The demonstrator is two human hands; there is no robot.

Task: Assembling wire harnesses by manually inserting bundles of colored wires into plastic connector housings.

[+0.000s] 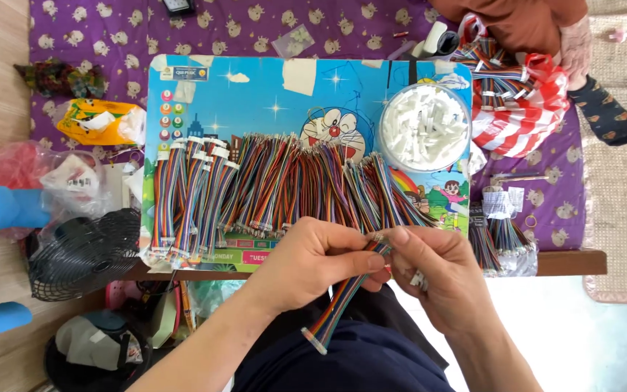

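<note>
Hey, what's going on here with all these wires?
A person holds one rainbow-coloured flat ribbon cable between both hands: the left hand pinches its upper part, the right hand works at its top end. Its lower end carries a white connector. Many similar cables lie in a row on the blue cartoon-printed board, beside a round clear tub of small white plastic connectors.

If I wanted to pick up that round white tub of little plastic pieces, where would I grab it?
Take the round white tub by its outer wall, coming down from above with fingers spread across opposite sides of the rim. It stands upright and open-topped, filled with white plastic pieces, so a level grip probably avoids spilling. The near side is crowded by rainbow ribbon cables.
</note>
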